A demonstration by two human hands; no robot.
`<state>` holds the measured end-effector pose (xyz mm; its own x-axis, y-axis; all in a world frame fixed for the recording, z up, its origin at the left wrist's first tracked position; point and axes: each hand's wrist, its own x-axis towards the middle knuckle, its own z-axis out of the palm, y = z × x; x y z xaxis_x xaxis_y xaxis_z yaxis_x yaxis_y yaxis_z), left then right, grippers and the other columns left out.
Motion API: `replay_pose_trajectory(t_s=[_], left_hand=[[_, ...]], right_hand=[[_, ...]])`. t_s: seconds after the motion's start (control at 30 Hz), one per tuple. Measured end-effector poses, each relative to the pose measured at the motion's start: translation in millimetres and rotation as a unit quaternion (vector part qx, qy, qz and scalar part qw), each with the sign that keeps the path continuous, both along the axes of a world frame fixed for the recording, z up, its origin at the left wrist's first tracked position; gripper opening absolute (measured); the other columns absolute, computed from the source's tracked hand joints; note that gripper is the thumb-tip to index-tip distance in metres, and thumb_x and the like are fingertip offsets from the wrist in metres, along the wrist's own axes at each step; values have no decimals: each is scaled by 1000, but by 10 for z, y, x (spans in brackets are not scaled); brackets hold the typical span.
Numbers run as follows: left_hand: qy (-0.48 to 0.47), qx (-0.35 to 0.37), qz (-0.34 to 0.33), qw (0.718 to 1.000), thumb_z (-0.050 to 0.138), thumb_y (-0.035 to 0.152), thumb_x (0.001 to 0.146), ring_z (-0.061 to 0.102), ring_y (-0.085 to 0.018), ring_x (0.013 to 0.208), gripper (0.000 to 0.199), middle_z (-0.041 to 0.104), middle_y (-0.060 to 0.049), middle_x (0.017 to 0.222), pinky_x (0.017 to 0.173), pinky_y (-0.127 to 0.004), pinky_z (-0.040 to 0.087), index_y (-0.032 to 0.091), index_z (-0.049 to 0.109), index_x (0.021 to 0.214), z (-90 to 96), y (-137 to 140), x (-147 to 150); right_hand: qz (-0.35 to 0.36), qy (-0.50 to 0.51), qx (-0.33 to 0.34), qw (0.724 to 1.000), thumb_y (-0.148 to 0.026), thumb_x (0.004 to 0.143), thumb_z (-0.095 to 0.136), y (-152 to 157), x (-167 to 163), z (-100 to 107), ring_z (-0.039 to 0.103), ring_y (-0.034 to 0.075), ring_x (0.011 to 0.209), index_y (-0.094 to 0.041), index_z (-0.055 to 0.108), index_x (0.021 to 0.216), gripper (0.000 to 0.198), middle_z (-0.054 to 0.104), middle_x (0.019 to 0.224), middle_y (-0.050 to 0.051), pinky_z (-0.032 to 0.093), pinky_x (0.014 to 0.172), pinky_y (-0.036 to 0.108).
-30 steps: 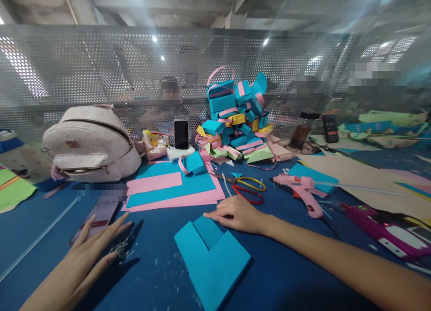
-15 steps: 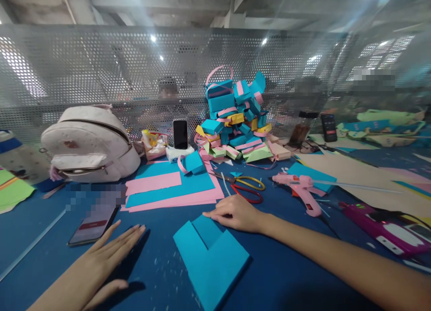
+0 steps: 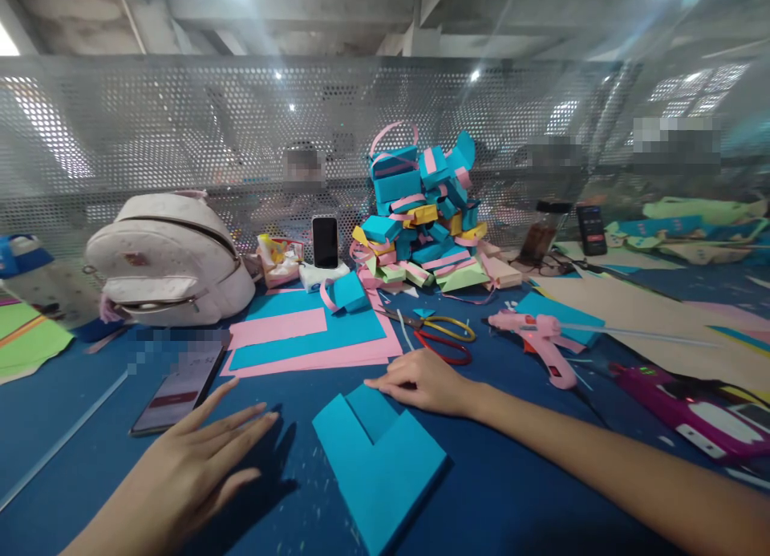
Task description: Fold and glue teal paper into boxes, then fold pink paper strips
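Observation:
A folded piece of blue paper (image 3: 385, 476) lies on the dark blue table before me, with a notch and a flap at its far side. My right hand (image 3: 415, 383) reaches in from the right, its fingers curled and closed at the paper's far edge; the fingertips are partly hidden. To the left of the paper, my left hand (image 3: 198, 456) hovers over the table with its fingers spread, holding nothing, and casts a shadow beside it. Just beyond the right hand are the scissors (image 3: 442, 335), with one red and one yellow handle.
A pink glue gun (image 3: 545, 331) and a purple power strip (image 3: 686, 411) lie on the right. Small paper boxes (image 3: 397, 188) are piled at the back. Pink and blue sheets (image 3: 289, 355), a phone (image 3: 180, 383) and a white backpack (image 3: 174, 255) occupy the left side.
My left hand has lifted off the table and shifted slightly right, its fingers spreading wider. The right hand remains at the paper's edge. The view has tilted a little.

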<state>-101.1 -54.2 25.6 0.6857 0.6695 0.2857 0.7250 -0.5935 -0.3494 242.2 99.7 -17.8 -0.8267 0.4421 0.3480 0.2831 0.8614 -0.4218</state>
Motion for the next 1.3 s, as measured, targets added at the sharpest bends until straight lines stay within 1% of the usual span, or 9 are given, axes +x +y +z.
replay_pose_trajectory(t_s=[0.1, 0.17, 0.3, 0.47, 0.7, 0.87, 1.0, 1.13, 1.3], left_hand=[[-7, -41, -59, 997, 55, 34, 97, 62, -21, 123, 48, 63, -3, 136, 122, -46, 22, 19, 48, 142, 63, 91, 327], [-4, -71, -77, 995, 52, 32, 99, 55, -23, 130, 46, 57, -6, 142, 120, -48, 28, 17, 48, 141, 88, 142, 560], [0, -167, -116, 979, 44, 47, 100, 53, -28, 131, 54, 53, -11, 145, 112, -53, 40, 13, 48, 141, 44, 254, 890], [-72, -259, -125, 955, 37, 57, 98, 52, -28, 132, 60, 52, -12, 145, 110, -48, 42, 15, 49, 140, -62, 357, 903], [-95, -336, -128, 928, 35, 72, 89, 31, -28, 145, 83, 32, -9, 158, 119, -49, 24, 22, 24, 155, -118, 348, 777], [-88, -354, -136, 921, 28, 74, 88, 29, -31, 145, 84, 27, -11, 159, 117, -54, 23, 23, 24, 155, -95, 406, 818], [-92, -365, -154, 913, 25, 71, 92, 31, -31, 145, 80, 30, -12, 158, 117, -54, 25, 22, 26, 154, -70, 470, 862], [-110, -344, -170, 917, 33, 62, 96, 38, -31, 141, 68, 39, -10, 155, 117, -54, 25, 22, 34, 151, -45, 515, 892], [-68, -326, -164, 928, 32, 44, 103, 38, -29, 141, 52, 37, -12, 154, 115, -52, 30, 22, 36, 150, 43, 521, 917]], right_hand=[[-3, 2, -18, 1000, -44, 102, 42, -3, 5, -3, 61, 14, 64, -23, 79, 98, 43, 71, 70, 4, 34, 59, 23], [-4, 5, -33, 999, -42, 101, 46, -2, 12, -8, 61, 14, 65, -24, 78, 105, 37, 71, 71, 4, 35, 61, 23], [-16, 11, -72, 997, -34, 97, 55, -8, 19, -7, 63, 16, 72, -26, 73, 117, 28, 73, 80, 3, 39, 65, 24], [-79, 32, -153, 985, -25, 91, 59, -19, -7, 28, 64, 18, 82, -22, 74, 113, 27, 73, 92, 6, 45, 72, 27], [-71, 10, -304, 950, -21, 85, 60, 55, -81, 77, 67, 16, 78, -17, 61, 130, 44, 73, 98, 6, 51, 59, 22], [-45, -29, -265, 963, -26, 67, 83, 16, -167, 190, 61, 18, 93, -22, 63, 121, 58, 61, 116, 6, 50, 74, 26], [-34, -69, -220, 972, -30, 67, 84, -28, -188, 254, 55, 21, 105, -25, 58, 122, 61, 55, 122, 5, 47, 85, 30], [-43, -79, -218, 972, -33, 68, 84, 19, -172, 210, 55, 20, 99, -23, 56, 115, 55, 56, 109, 3, 45, 82, 30], [-41, -75, -240, 967, -24, 69, 86, 60, -137, 175, 55, 18, 91, -24, 59, 111, 50, 59, 104, 0, 45, 75, 26]])
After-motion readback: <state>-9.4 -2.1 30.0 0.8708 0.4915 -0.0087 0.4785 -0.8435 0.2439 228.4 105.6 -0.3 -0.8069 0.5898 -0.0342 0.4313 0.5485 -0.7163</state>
